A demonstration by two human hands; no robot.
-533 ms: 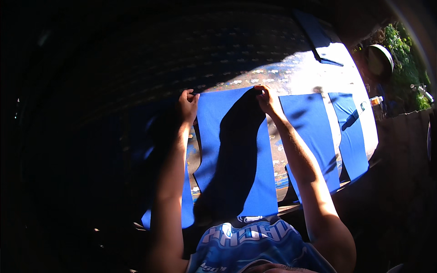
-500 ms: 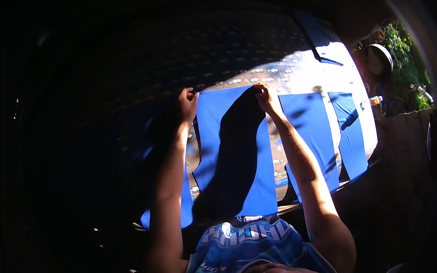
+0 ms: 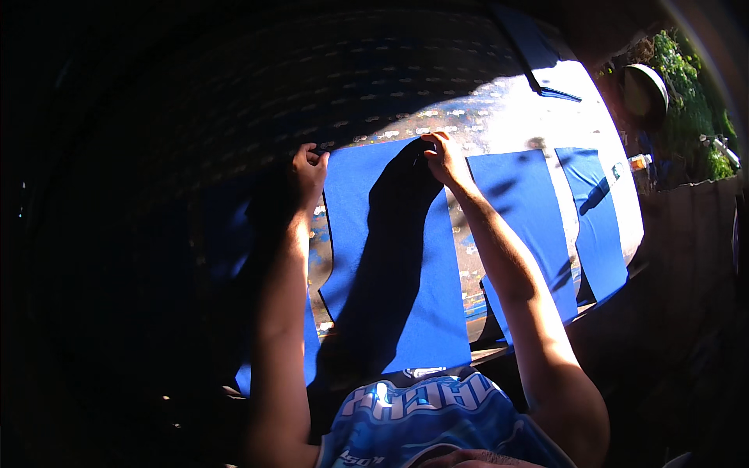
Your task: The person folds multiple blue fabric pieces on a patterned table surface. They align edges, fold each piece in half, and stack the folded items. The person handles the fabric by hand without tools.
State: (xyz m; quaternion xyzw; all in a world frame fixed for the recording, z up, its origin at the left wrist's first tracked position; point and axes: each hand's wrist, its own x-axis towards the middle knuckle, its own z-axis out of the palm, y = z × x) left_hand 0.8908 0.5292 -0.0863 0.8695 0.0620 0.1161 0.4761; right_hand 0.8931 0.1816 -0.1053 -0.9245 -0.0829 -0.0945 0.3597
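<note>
A blue fabric panel (image 3: 425,288) lies flat on the patterned table in front of me, with the dark shadow of an arm across it. At its upper left corner is my left hand (image 3: 309,173), fingers bent and a gap between them and the thumb, beside the edge. My right hand (image 3: 446,160) has its fingertips and thumb closed at the panel's upper right edge. Shadow hides the exact contact there.
Two more blue panels lie to the right, one nearer (image 3: 521,210) and one farther (image 3: 599,234). A dark folded strip (image 3: 558,94) lies at the table's far right. Beyond the right edge are a small orange-and-white container (image 3: 640,162), a round pale object (image 3: 646,90) and green plants.
The whole view has shifted slightly. My left hand's fingers have moved a little away from the panel's corner; my right hand stays at the upper right edge.
</note>
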